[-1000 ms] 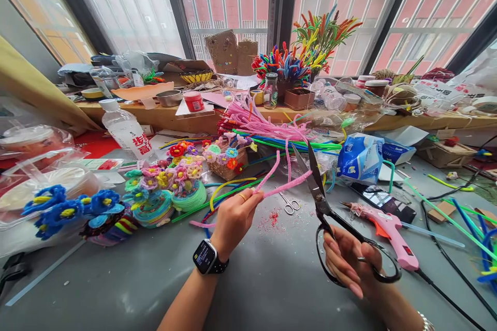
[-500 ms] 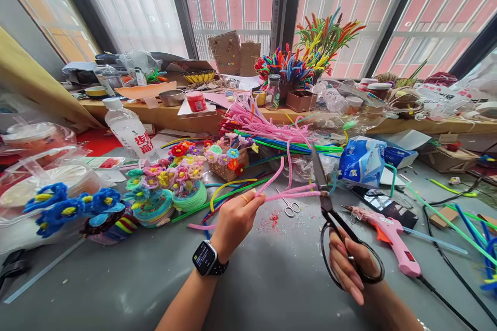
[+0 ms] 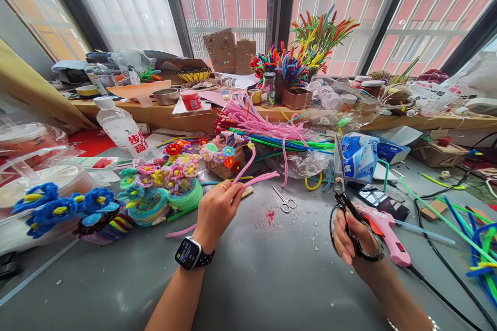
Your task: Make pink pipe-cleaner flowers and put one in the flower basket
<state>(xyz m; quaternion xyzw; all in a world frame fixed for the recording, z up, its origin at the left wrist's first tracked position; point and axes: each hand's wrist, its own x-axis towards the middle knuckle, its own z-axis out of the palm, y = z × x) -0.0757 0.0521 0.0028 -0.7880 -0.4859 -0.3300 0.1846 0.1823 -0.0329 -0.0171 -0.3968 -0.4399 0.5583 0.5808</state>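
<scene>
My left hand (image 3: 214,210) pinches several pink pipe cleaners (image 3: 259,178) above the grey table (image 3: 248,279); their ends fan up and to the right, and one tail hangs down to the left. A smartwatch sits on that wrist. My right hand (image 3: 351,235) grips large black scissors (image 3: 341,191) by the handles, blades shut and pointing up. The scissors stand well to the right of the pipe cleaners, not touching them.
A pink glue gun (image 3: 384,230) lies just right of my right hand, its cable trailing off. Small scissors (image 3: 286,200) and red crumbs lie between my hands. Pipe-cleaner flowers (image 3: 163,186), a water bottle (image 3: 122,129), a pipe-cleaner pile (image 3: 264,124) and a tissue pack (image 3: 359,155) crowd the back.
The scissors closed on the pink pipe cleaners, then drew away right and turned upright. My left hand moved left and slightly up with the shortened pipe cleaners.
</scene>
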